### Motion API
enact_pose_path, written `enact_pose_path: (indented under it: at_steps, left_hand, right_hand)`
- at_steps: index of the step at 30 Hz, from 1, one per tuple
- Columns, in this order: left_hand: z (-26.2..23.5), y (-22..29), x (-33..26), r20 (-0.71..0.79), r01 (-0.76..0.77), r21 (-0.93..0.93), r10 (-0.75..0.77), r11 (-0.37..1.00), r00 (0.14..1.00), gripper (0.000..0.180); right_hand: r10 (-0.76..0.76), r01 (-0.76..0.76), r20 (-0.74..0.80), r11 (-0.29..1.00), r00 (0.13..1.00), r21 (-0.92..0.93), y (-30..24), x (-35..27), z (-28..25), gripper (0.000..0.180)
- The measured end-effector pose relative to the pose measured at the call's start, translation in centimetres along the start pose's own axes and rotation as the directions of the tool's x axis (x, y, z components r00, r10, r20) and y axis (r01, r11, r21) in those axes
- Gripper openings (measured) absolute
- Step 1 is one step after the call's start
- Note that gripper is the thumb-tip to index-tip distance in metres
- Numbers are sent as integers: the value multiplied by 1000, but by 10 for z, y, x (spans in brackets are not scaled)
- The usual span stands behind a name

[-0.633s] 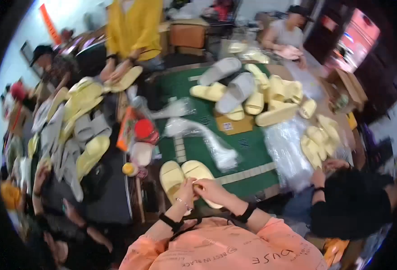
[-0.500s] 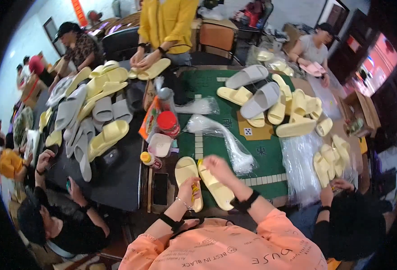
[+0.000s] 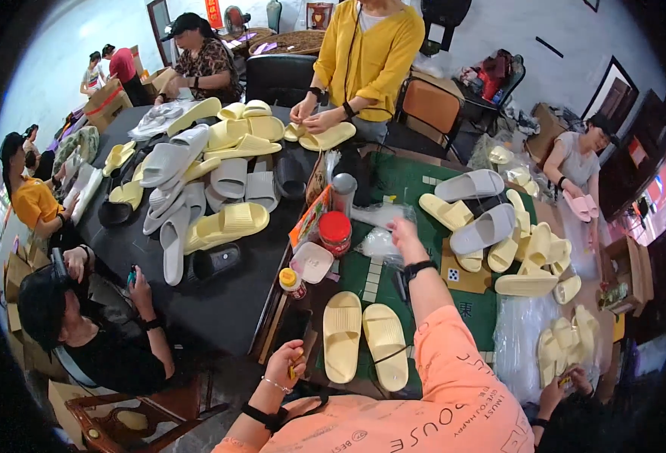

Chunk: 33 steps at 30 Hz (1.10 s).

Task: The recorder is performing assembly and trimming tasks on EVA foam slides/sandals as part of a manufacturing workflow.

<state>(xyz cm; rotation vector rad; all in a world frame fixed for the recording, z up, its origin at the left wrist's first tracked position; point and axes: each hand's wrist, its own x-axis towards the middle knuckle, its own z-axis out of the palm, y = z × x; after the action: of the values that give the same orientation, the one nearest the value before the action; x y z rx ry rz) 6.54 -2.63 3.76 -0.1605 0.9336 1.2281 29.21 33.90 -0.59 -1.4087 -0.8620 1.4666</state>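
Note:
A pair of pale yellow slippers lies on the green mat in front of me, the left slipper (image 3: 342, 338) beside the right slipper (image 3: 386, 349). A thin dark strip crosses the right one near its heel. My left hand (image 3: 286, 364), left of the pair and near my body, is closed around a small yellow object, mostly hidden by the fingers. Beyond the slippers, my right arm is stretched forward. My right hand (image 3: 406, 235) has its fingers closed at a crumpled clear plastic bag (image 3: 379, 245).
A red-lidded jar (image 3: 335, 230), a white tub (image 3: 312, 262) and a yellow-capped bottle (image 3: 292, 283) stand at the left. More slippers lie in a grey and yellow pile (image 3: 227, 143) and at the right (image 3: 529, 257). Plastic sleeves (image 3: 514, 340) lie at the right. Several people sit or stand around.
My right hand has left the right slipper and reached forward to the plastic bag, which has shifted. My left hand has moved off the left slipper, still holding the yellow object. The view has turned left.

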Motion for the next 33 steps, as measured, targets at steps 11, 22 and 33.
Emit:
enact_pose_path:
  at_steps: [11,22,33]
  left_hand:
    - [42,3,32,-52,-113,273,132,955,990,24]
    - [2,36,30,-28,-418,293,445,860,895,32]
    - [-131,276,10,-478,-895,-183,759,407,442,11]
  right_hand:
    - [-8,292,559,859,829,-420,65,-301,70,26]
    - [-246,447,489,823,837,-350,73,-302,156,14]
    - [-229,580,647,709,727,-401,71,-325,196,22]
